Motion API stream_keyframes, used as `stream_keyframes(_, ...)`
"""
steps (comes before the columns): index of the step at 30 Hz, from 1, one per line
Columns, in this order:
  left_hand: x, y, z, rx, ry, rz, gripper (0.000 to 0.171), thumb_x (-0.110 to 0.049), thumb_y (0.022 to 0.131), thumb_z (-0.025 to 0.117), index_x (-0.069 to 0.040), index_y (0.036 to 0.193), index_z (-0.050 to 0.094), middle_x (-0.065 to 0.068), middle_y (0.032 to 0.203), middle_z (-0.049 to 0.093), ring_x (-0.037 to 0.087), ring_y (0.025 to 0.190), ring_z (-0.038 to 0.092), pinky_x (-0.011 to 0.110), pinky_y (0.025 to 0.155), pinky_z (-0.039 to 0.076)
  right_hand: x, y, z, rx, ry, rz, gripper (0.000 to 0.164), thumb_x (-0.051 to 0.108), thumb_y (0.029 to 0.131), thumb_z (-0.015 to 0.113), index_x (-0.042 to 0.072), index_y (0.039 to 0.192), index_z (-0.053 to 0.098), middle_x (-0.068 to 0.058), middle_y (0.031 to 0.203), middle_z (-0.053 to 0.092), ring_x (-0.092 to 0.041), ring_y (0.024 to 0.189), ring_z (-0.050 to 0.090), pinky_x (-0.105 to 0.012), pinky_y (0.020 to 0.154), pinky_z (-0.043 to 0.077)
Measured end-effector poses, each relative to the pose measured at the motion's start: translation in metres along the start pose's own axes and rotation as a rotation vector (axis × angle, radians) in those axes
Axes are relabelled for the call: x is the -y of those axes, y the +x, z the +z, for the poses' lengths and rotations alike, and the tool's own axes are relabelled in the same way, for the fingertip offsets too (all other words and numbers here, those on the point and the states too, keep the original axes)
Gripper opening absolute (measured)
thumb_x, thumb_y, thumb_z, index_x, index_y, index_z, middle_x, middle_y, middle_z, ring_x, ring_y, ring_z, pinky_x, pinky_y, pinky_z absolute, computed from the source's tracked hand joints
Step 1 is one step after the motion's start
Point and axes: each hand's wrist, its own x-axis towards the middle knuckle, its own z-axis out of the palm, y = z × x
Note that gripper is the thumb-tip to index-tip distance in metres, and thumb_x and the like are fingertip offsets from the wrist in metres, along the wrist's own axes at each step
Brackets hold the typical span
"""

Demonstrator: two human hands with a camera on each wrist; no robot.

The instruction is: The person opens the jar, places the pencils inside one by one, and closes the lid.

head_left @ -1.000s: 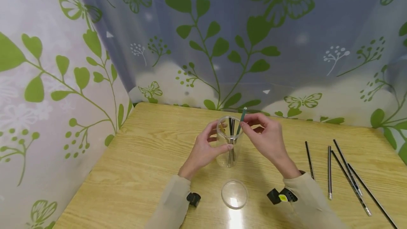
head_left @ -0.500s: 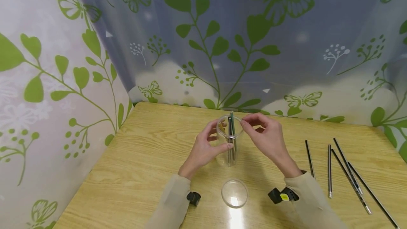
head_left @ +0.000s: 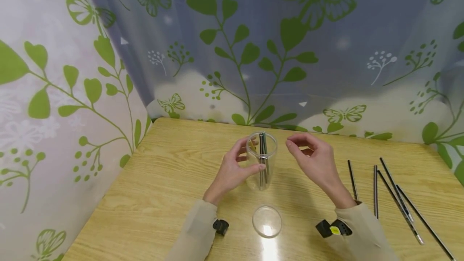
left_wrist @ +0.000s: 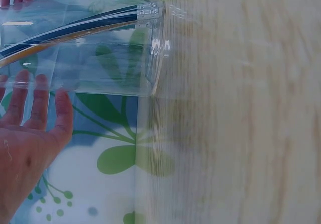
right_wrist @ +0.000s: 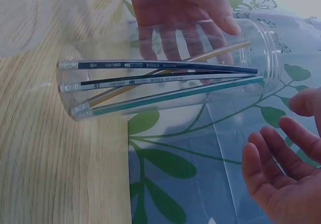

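Observation:
My left hand (head_left: 232, 172) grips a clear, round jar (head_left: 271, 168) standing on the table, thumb across its near side and fingers behind. Inside the jar, the right wrist view shows a teal pencil (right_wrist: 173, 96), a yellow pencil (right_wrist: 208, 52) and two dark pencils (right_wrist: 150, 65), leaning with their eraser ends at the bottom. My right hand (head_left: 315, 158) hovers just right of the jar's rim, fingers loosely bent, holding nothing. In the left wrist view, the jar blurs the pencils partly together.
A clear round lid (head_left: 267, 221) lies on the wooden table (head_left: 163, 196) in front of the jar. Several dark pencils (head_left: 400, 207) lie scattered at the right, one partly behind the right sleeve. A patterned cloth (head_left: 217, 92) hangs along the table's back edge.
My right hand let go of the teal pencil, which dropped into the jar and sank lower among the others. That hand then moved right, away from the rim. The left hand kept its hold.

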Motion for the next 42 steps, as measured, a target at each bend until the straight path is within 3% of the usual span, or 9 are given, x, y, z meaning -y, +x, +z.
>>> stream_keyframes(6,0.0,0.0,0.0,0.0,0.005,0.002,0.075,-0.023,0.083,0.085,-0.032,0.148,0.048,0.008,0.145,0.059,0.026,0.13,0.056,0.048,0.105,0.049,-0.005,-0.006,-0.007,-0.002,-0.042,-0.009,0.017,0.02,0.098,0.069,0.011,0.112,0.073,-0.006,0.111,0.074,0.01,0.096,0.061,-0.012,0.079,0.053)
stream_keyframes(14,-0.001,0.0,0.0,0.011,-0.001,0.003,0.077,-0.022,0.083,0.084,-0.016,0.15,0.047,0.01,0.146,0.058,0.031,0.131,0.055,0.05,0.106,0.048,-0.017,-0.016,-0.021,-0.018,-0.101,0.031,0.021,0.023,0.099,0.068,0.012,0.117,0.072,-0.005,0.123,0.07,0.015,0.099,0.057,-0.007,0.083,0.05)
stream_keyframes(22,0.0,0.0,0.0,0.005,0.006,-0.006,0.076,-0.021,0.081,0.086,-0.023,0.148,0.049,0.005,0.144,0.06,0.029,0.131,0.056,0.049,0.106,0.048,-0.032,-0.027,-0.033,-0.029,-0.167,0.047,0.02,0.024,0.099,0.068,0.011,0.114,0.072,-0.006,0.132,0.065,0.018,0.109,0.049,-0.011,0.086,0.05)
stream_keyframes(26,0.001,0.0,0.0,0.008,0.002,-0.007,0.076,-0.021,0.082,0.085,-0.024,0.148,0.049,0.008,0.145,0.059,0.029,0.132,0.055,0.05,0.106,0.048,-0.039,-0.034,-0.04,-0.027,-0.201,0.049,0.02,0.024,0.099,0.068,0.011,0.114,0.072,-0.009,0.133,0.065,0.021,0.111,0.045,-0.008,0.085,0.047)
stream_keyframes(31,-0.001,0.0,0.0,0.004,0.003,-0.004,0.074,-0.022,0.081,0.086,-0.033,0.146,0.05,-0.001,0.141,0.061,0.028,0.131,0.056,0.048,0.106,0.048,-0.048,-0.042,-0.049,-0.045,-0.231,0.066,0.02,0.024,0.098,0.069,0.011,0.113,0.073,-0.012,0.131,0.066,0.023,0.109,0.044,-0.003,0.083,0.044)
stream_keyframes(37,-0.001,0.0,0.0,0.013,-0.008,0.002,0.076,-0.022,0.083,0.085,-0.02,0.15,0.048,0.008,0.145,0.059,0.033,0.132,0.055,0.049,0.106,0.048,-0.059,-0.051,-0.061,-0.062,-0.275,0.116,0.023,0.026,0.098,0.07,0.01,0.113,0.073,-0.013,0.128,0.066,0.024,0.105,0.042,-0.001,0.079,0.043)
stream_keyframes(39,-0.001,0.0,0.0,0.015,-0.011,0.0,0.077,-0.021,0.083,0.085,-0.017,0.151,0.047,0.01,0.145,0.058,0.035,0.132,0.054,0.049,0.106,0.048,-0.063,-0.053,-0.066,-0.067,-0.303,0.137,0.024,0.027,0.098,0.07,0.01,0.114,0.073,-0.014,0.128,0.066,0.018,0.106,0.046,0.0,0.078,0.043)
stream_keyframes(42,-0.001,-0.001,0.0,0.019,-0.012,-0.009,0.077,-0.022,0.083,0.085,-0.021,0.151,0.047,0.009,0.145,0.058,0.032,0.132,0.054,0.048,0.107,0.047,-0.069,-0.055,-0.074,-0.054,-0.339,0.178,0.03,0.031,0.099,0.068,0.009,0.118,0.072,-0.017,0.131,0.064,-0.007,0.112,0.06,-0.003,0.074,0.044)
